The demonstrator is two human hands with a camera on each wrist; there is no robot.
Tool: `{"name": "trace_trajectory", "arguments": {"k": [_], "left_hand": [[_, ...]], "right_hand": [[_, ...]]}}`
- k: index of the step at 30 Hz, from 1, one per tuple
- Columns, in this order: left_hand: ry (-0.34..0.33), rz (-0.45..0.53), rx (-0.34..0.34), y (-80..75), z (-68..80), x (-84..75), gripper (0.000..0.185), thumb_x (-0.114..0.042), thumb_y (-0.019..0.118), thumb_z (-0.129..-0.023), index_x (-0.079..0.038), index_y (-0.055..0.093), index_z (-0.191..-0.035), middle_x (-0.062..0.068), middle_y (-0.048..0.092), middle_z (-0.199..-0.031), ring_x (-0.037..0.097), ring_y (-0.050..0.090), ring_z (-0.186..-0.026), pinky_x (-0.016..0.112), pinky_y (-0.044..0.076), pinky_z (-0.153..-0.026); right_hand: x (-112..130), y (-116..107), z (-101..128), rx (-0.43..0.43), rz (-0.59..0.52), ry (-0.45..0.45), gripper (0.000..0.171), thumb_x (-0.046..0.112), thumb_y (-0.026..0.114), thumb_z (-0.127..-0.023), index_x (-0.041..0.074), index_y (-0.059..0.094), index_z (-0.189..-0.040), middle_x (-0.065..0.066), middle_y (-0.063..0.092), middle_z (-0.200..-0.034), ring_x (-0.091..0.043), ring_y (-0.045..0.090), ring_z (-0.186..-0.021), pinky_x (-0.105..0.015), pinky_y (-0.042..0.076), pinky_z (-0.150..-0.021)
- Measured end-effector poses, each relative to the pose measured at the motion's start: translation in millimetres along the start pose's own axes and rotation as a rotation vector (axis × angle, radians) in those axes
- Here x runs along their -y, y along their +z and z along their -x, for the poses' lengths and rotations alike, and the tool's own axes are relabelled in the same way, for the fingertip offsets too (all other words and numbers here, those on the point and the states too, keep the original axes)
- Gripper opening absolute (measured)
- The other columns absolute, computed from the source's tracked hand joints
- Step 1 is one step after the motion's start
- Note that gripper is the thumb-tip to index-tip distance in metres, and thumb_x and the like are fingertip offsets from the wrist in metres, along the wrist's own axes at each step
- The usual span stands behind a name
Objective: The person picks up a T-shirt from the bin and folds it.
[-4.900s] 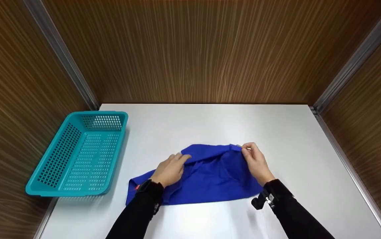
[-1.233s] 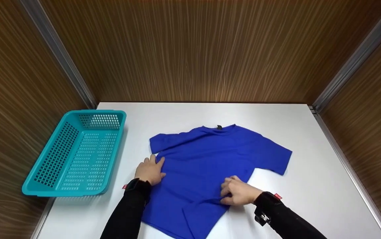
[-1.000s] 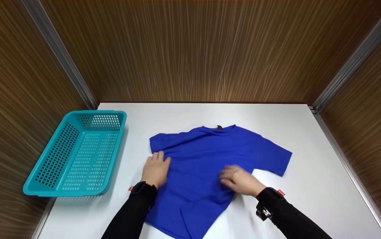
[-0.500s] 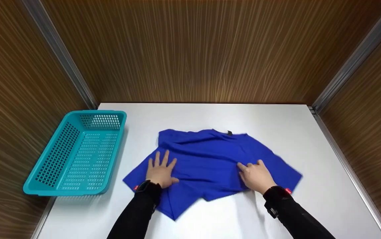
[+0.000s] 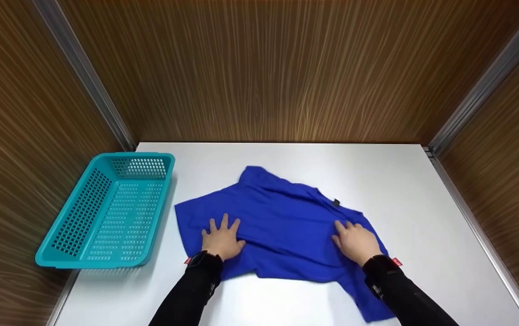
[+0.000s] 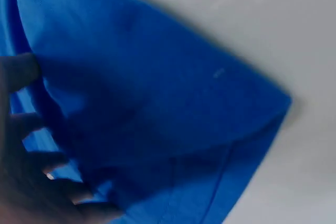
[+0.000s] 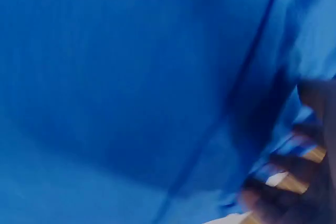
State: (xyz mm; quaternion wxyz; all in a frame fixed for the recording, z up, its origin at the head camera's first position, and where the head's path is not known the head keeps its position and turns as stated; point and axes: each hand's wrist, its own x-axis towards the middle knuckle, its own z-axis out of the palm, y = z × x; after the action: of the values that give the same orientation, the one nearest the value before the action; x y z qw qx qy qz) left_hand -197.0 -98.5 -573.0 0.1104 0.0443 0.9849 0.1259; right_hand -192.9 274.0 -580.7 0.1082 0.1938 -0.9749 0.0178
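A blue T-shirt (image 5: pixel 282 226) lies turned at an angle on the white table, with its black neck label (image 5: pixel 336 202) at the upper right. My left hand (image 5: pixel 223 237) rests on the left part of the shirt, fingers spread. At the right, my right hand (image 5: pixel 358 242) presses on the cloth near the collar, index finger reaching forward. In the left wrist view, a corner of the shirt (image 6: pixel 157 87) extends past the left fingers. Blue cloth (image 7: pixel 121 77) fills most of the right wrist view, the right fingers at its edge.
A teal plastic basket (image 5: pixel 157 226) with perforated sides stands on the left of the table (image 5: pixel 268 303). Wood-grain panels (image 5: pixel 259 72) rise behind and on both sides, joined by metal corner strips.
Earlier the shirt was bunched, then spread with its collar at the back. Since then its hem end has swung up and left, and the collar has turned to the right under my hands.
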Motion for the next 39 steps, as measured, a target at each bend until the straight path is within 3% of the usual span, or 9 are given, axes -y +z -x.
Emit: {"name": "trace_trajectory", "arguments": {"k": [4, 8, 12, 15, 19, 23, 29, 35, 39], "left_hand": [[-0.019, 0.037, 0.039, 1.9, -1.5, 6.3, 0.063, -0.047, 0.055, -0.097, -0.023, 0.038, -0.153, 0.011, 0.021, -0.161, 0.052, 0.013, -0.142, 0.070, 0.016, -0.107], [-0.043, 0.057, 0.076, -2.8, 2.6, 10.4, 0.063, -0.043, 0.053, -0.098, -0.022, 0.034, -0.154, 0.011, 0.018, -0.162, 0.053, 0.010, -0.142, 0.071, 0.014, -0.107], [-0.033, 0.069, 0.238, -23.2, 13.7, 9.6, 0.090, -0.033, 0.072, -0.083, -0.024, 0.024, -0.157, 0.012, 0.005, -0.164, 0.052, 0.000, -0.143, 0.072, 0.009, -0.107], [-0.024, 0.053, 0.388, -36.9, 19.0, 8.8, 0.108, -0.029, 0.081, -0.073, -0.029, 0.016, -0.159, 0.011, -0.006, -0.164, 0.051, -0.009, -0.143, 0.072, 0.005, -0.107], [-0.024, 0.094, 0.428, -41.6, 18.2, 11.3, 0.091, -0.038, 0.072, -0.084, -0.033, 0.020, -0.158, 0.011, -0.005, -0.164, 0.050, -0.010, -0.142, 0.071, 0.002, -0.107], [-0.007, 0.131, 0.319, -35.3, 16.8, 15.7, 0.070, -0.045, 0.058, -0.095, -0.032, 0.027, -0.156, 0.012, 0.002, -0.164, 0.051, -0.006, -0.143, 0.071, 0.003, -0.107], [0.014, 0.012, 0.370, -35.3, 23.0, 16.7, 0.115, -0.042, 0.087, -0.069, -0.034, 0.014, -0.158, 0.010, -0.008, -0.164, 0.049, -0.010, -0.143, 0.071, 0.003, -0.107], [0.023, -0.037, 0.419, -38.5, 24.7, 14.8, 0.121, -0.042, 0.088, -0.068, -0.034, 0.008, -0.159, 0.010, -0.013, -0.163, 0.048, -0.011, -0.143, 0.072, 0.003, -0.107], [0.024, -0.016, 0.394, -35.3, 23.7, 14.6, 0.121, -0.039, 0.089, -0.067, -0.036, 0.010, -0.158, 0.010, -0.012, -0.163, 0.048, -0.012, -0.143, 0.072, 0.001, -0.107]], "right_hand": [[2, -7, 4, -0.040, 0.119, 0.040, 0.026, 0.021, 0.076, -0.079, -0.004, 0.066, -0.078, -0.017, 0.060, -0.060, -0.039, 0.060, -0.055, -0.052, 0.048, -0.051], [1, -13, 0, -0.031, 0.108, 0.020, 0.033, 0.019, 0.074, -0.079, 0.005, 0.055, -0.056, -0.014, 0.057, -0.056, -0.036, 0.059, -0.053, -0.050, 0.045, -0.058], [-4, -8, -11, -0.030, -0.052, 0.045, 0.018, 0.015, 0.073, -0.082, -0.002, 0.068, -0.085, -0.023, 0.065, -0.094, -0.046, 0.062, -0.090, -0.056, 0.047, -0.078], [-6, -2, -19, 0.039, -0.205, 0.057, 0.043, 0.019, 0.072, -0.088, -0.003, 0.062, -0.123, -0.029, 0.050, -0.134, -0.056, 0.042, -0.123, -0.067, 0.037, -0.095], [-6, 0, -29, 0.162, -0.319, 0.103, 0.059, 0.027, 0.064, -0.095, 0.006, 0.045, -0.146, -0.028, 0.034, -0.151, -0.062, 0.024, -0.133, -0.075, 0.023, -0.100], [-7, -1, -34, 0.195, -0.341, 0.154, 0.051, 0.026, 0.060, -0.098, 0.005, 0.048, -0.143, -0.024, 0.048, -0.140, -0.056, 0.036, -0.129, -0.078, 0.018, -0.098], [-5, 1, -42, 0.041, -0.362, 0.141, 0.017, 0.019, 0.064, -0.094, 0.003, 0.067, -0.095, -0.021, 0.057, -0.112, -0.048, 0.051, -0.112, -0.069, 0.025, -0.101], [1, -3, -56, 0.268, -0.435, 0.157, 0.047, 0.032, 0.057, -0.099, 0.006, 0.055, -0.138, -0.029, 0.029, -0.152, -0.062, 0.017, -0.135, -0.077, 0.014, -0.101], [3, -4, -62, 0.348, -0.410, 0.178, 0.045, 0.031, 0.050, -0.102, 0.005, 0.055, -0.138, -0.025, 0.040, -0.145, -0.050, 0.029, -0.136, -0.079, 0.009, -0.100]]}}
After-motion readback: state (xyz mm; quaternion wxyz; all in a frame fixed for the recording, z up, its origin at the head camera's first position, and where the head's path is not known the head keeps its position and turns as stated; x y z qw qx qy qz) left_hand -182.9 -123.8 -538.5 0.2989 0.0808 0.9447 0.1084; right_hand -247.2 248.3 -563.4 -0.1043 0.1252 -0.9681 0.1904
